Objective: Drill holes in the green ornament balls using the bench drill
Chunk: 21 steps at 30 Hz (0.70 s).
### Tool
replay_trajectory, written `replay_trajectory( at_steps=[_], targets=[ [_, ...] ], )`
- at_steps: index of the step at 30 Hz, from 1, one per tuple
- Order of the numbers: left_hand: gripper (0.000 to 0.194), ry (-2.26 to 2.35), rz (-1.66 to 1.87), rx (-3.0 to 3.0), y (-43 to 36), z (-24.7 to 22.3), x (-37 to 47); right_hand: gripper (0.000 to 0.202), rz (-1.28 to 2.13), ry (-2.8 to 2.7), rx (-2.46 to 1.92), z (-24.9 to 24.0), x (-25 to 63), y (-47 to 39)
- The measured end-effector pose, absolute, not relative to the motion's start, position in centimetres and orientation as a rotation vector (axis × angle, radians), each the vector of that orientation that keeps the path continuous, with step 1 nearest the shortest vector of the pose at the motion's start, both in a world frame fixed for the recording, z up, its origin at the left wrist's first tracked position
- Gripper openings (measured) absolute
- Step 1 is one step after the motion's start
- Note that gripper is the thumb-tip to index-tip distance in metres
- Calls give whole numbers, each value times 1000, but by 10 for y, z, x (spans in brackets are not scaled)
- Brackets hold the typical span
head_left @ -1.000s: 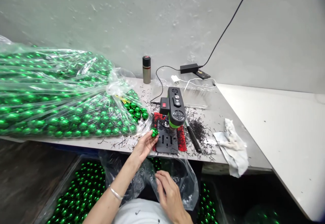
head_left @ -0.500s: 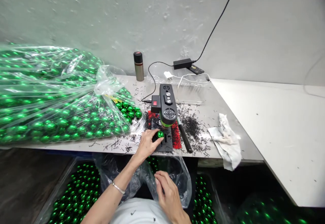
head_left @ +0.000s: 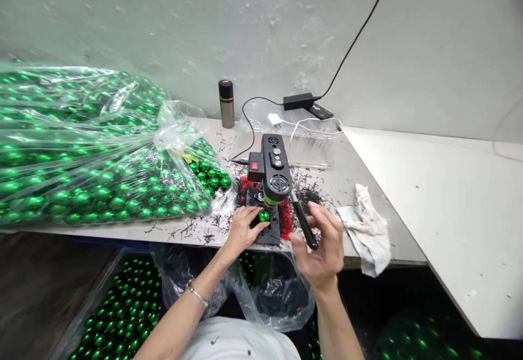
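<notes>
A small black machine (head_left: 277, 166) with a red switch stands on the bench over a dark base plate (head_left: 267, 236). Under its head, my left hand (head_left: 244, 227) grips a shiny green ball (head_left: 263, 216) between thumb and fingers. My right hand (head_left: 321, 244) is raised beside the black lever handle (head_left: 305, 224), its thumb and fingers apart with nothing between them. Red matting (head_left: 286, 219) shows beneath the machine, with short black shreds scattered around it.
A big clear bag of green balls (head_left: 93, 153) covers the bench's left side. A bottle (head_left: 226, 104), a power adapter (head_left: 299, 101) and a white cloth (head_left: 365, 229) lie around. Below the bench, a bin holds green balls (head_left: 122, 305).
My right hand has risen from my lap to the lever handle, and its fingers have spread. My left hand keeps the green ball under the machine. The view has shifted slightly.
</notes>
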<state>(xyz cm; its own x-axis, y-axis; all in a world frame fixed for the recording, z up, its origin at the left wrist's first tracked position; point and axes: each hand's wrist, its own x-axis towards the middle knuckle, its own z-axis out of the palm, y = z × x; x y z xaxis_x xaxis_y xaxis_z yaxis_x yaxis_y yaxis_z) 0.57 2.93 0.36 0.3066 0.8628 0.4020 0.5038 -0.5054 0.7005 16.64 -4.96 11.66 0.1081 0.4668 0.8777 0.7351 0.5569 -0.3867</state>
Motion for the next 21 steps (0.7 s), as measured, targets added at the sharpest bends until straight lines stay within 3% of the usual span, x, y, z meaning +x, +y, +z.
replay_trajectory(
  at_steps=[3, 4, 9, 14, 21],
  targets=[
    [31, 1216, 1056, 2127, 29, 6, 6, 14, -170, -1631, -1001, 129, 157, -32],
    [30, 1221, 1054, 2124, 29, 7, 6, 12, -149, -1615, -994, 127, 154, -29],
    [31, 1222, 1083, 2139, 29, 4, 7, 29, -178, -1512, -999, 85, 144, -23],
    [34, 1214, 1119, 2183, 29, -1, 8, 31, -238, -1466, -940, 47, 144, -18],
    [34, 1208, 1163, 2198, 29, -5, 8, 30, -278, -1496, -917, 38, 145, -13]
  ],
)
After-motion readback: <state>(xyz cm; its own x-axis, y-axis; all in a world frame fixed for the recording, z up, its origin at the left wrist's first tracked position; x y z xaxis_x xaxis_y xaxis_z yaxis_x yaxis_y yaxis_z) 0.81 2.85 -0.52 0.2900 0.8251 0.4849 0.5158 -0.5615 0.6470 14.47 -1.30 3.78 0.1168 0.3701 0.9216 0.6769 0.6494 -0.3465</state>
